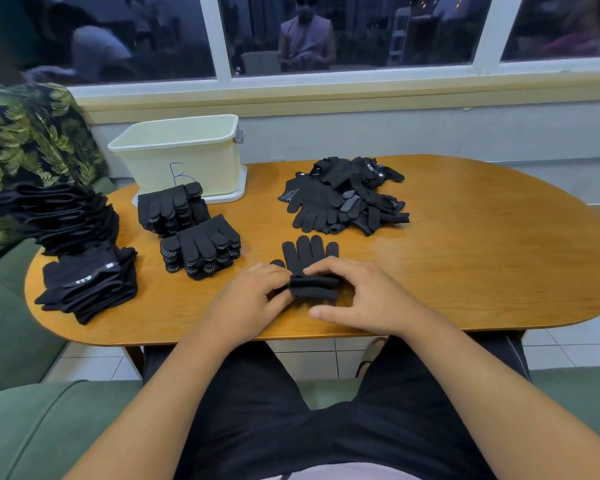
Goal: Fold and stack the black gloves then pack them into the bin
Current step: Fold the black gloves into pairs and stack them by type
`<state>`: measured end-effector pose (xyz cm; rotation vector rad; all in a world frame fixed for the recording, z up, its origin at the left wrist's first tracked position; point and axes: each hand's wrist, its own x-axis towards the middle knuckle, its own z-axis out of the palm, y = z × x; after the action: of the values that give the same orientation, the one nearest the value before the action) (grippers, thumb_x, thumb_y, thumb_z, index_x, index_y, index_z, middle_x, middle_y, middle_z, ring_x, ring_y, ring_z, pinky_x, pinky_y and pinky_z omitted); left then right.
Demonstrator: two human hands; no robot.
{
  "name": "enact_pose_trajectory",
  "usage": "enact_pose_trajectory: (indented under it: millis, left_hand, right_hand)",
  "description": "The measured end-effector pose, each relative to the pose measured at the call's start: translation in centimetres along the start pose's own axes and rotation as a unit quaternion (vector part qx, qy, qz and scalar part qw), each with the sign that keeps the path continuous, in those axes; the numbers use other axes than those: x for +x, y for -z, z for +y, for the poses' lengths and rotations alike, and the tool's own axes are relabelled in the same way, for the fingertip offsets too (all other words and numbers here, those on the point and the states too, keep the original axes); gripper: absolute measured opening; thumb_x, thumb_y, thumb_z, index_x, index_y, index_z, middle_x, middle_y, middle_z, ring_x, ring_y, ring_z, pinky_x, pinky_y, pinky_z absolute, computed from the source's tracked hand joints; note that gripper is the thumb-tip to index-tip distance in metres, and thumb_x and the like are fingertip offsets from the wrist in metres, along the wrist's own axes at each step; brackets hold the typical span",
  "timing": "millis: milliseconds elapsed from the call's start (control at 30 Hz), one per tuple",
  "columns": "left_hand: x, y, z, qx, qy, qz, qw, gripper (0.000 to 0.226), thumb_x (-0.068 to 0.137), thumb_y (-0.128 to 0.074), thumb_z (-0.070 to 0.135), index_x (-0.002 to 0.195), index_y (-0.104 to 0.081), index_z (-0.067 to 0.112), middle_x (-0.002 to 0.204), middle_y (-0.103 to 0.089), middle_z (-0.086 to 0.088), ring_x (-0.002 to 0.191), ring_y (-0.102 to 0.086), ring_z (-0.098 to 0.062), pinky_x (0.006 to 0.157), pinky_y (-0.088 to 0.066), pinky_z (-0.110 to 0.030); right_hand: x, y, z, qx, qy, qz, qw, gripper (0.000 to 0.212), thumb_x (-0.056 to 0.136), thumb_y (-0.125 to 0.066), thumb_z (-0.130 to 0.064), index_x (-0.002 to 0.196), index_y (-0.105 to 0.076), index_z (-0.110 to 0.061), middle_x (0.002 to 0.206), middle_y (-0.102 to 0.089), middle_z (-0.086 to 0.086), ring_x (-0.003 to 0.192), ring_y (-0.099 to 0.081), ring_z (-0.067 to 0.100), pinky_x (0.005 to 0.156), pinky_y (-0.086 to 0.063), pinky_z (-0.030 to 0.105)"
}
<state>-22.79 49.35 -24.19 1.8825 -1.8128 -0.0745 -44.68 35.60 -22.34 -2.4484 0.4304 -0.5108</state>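
Head view. The glove point(307, 252) lies flat on the table point(465, 254) near the front edge, its fingers pointing away from the person. Its cuff end is folded up into a thick roll.

Left grip point(253, 299): fingers pinch the left end of the roll. Right grip point(361, 299): fingers are curled over the top of the roll, and the thumb lies stretched out on the table, just clear of the cloth.

A loose pile point(343, 195) of unfolded gloves lies behind the glove, further back on the table.

Two folded stacks, dotted palms showing, stand to the left: the rear stack point(172, 209) touches the front of the bin point(181, 154), and the front stack point(201, 247) sits just beside it.

Two taller stacks point(84, 258) occupy the left end of the table.

The bin stands at the back left of the table, open, marked with a letter B. What it holds cannot be seen.
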Motion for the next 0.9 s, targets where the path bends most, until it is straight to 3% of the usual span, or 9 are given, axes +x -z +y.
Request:
enact_pose_trajectory:
  millis: [67, 167, 233, 333, 400, 467, 567, 733, 900]
  left_hand:
    - [0.2, 0.2, 0.1, -0.039, 0.032, 0.004, 0.999, 0.009, 0.104, -0.065, 0.037, 0.096, -0.067, 0.042, 0.089, -0.061, 0.029, 0.091, -0.053, 0.002, 0.073, -0.038, -0.023]
    - [0.5, 0.3, 0.4, -0.097, 0.081, 0.015, 0.992, 0.017, 0.103, -0.061, 0.048, 0.113, -0.074, 0.042, 0.086, -0.065, 0.010, 0.080, -0.056, -0.006, 0.067, -0.041, -0.031]
    - [1.1, 0.2, 0.7, -0.107, 0.106, 0.020, 0.988, 0.022, 0.104, -0.060, 0.050, 0.121, -0.072, 0.047, 0.086, -0.068, 0.009, 0.077, -0.058, -0.006, 0.068, -0.046, -0.030]
    - [2.7, 0.2, 1.0, -0.140, 0.162, 0.037, 0.976, 0.017, 0.104, -0.063, 0.045, 0.116, -0.074, 0.041, 0.094, -0.075, 0.020, 0.089, -0.065, 0.005, 0.074, -0.048, -0.025]
    - [4.0, 0.1, 0.9, -0.145, 0.203, 0.041, 0.968, 0.016, 0.104, -0.063, 0.046, 0.112, -0.072, 0.036, 0.096, -0.077, 0.017, 0.095, -0.068, 0.000, 0.074, -0.049, -0.026]
    - [5.1, -0.1, 0.7, -0.130, 0.237, 0.043, 0.962, 0.018, 0.104, -0.063, 0.048, 0.110, -0.070, 0.033, 0.096, -0.076, 0.010, 0.092, -0.069, -0.009, 0.071, -0.049, -0.029]
    - [6.4, -0.6, 0.3, -0.082, 0.272, 0.055, 0.957, 0.034, 0.101, -0.062, 0.055, 0.121, -0.069, 0.029, 0.105, -0.073, 0.005, 0.098, -0.067, -0.018, 0.079, -0.053, -0.036]
    - [7.0, -1.7, 0.6, -0.022, 0.283, 0.076, 0.956, 0.034, 0.099, -0.063, 0.055, 0.120, -0.069, 0.029, 0.090, -0.064, 0.009, 0.099, -0.065, -0.023, 0.081, -0.058, -0.041]
    - [7.1, -2.0, 1.6, 0.015, 0.301, 0.095, 0.949, 0.037, 0.101, -0.063, 0.054, 0.125, -0.068, 0.027, 0.088, -0.061, 0.008, 0.086, -0.055, -0.018, 0.071, -0.047, -0.034]
  right_hand:
    - [0.4, -0.4, 0.0, -0.053, -0.026, -0.005, 0.998, 0.060, 0.090, -0.078, -0.054, 0.144, -0.055, -0.043, 0.136, -0.061, -0.026, 0.123, -0.055, -0.004, 0.101, -0.045, 0.020]
    - [1.1, -0.9, 0.8, -0.051, -0.047, 0.045, 0.997, 0.023, 0.100, -0.071, -0.041, 0.122, -0.064, -0.041, 0.113, -0.068, -0.021, 0.107, -0.061, 0.001, 0.084, -0.046, 0.024]
    - [1.5, -0.6, 1.2, 0.004, -0.075, 0.060, 0.995, 0.008, 0.104, -0.067, -0.037, 0.109, -0.069, -0.043, 0.101, -0.072, -0.020, 0.097, -0.064, -0.001, 0.078, -0.049, 0.026]
    - [2.6, -0.4, 1.7, 0.085, -0.121, 0.077, 0.986, 0.016, 0.104, -0.068, -0.035, 0.118, -0.074, -0.037, 0.106, -0.077, -0.020, 0.102, -0.068, -0.005, 0.095, -0.055, 0.029]
    - [3.9, -0.5, 2.1, 0.096, -0.146, 0.092, 0.980, 0.019, 0.103, -0.068, -0.038, 0.120, -0.075, -0.034, 0.102, -0.079, -0.016, 0.100, -0.071, -0.004, 0.097, -0.057, 0.033]
    - [5.1, -0.5, 2.3, 0.093, -0.173, 0.106, 0.975, 0.018, 0.102, -0.067, -0.043, 0.114, -0.077, -0.034, 0.093, -0.080, -0.015, 0.092, -0.072, -0.002, 0.092, -0.059, 0.035]
    - [6.3, -0.5, 2.3, 0.058, -0.208, 0.136, 0.967, 0.017, 0.101, -0.067, -0.047, 0.104, -0.078, -0.034, 0.078, -0.077, -0.015, 0.080, -0.070, 0.000, 0.078, -0.056, 0.031]
    - [6.5, -1.5, 2.0, -0.022, -0.216, 0.179, 0.959, 0.018, 0.099, -0.067, -0.047, 0.092, -0.076, -0.034, 0.066, -0.070, -0.012, 0.066, -0.064, 0.001, 0.060, -0.046, 0.025]
    - [7.0, -2.1, 2.5, -0.087, -0.231, 0.199, 0.948, 0.023, 0.099, -0.065, -0.050, 0.087, -0.074, -0.033, 0.075, -0.069, -0.012, 0.077, -0.066, 0.008, 0.072, -0.057, 0.030]
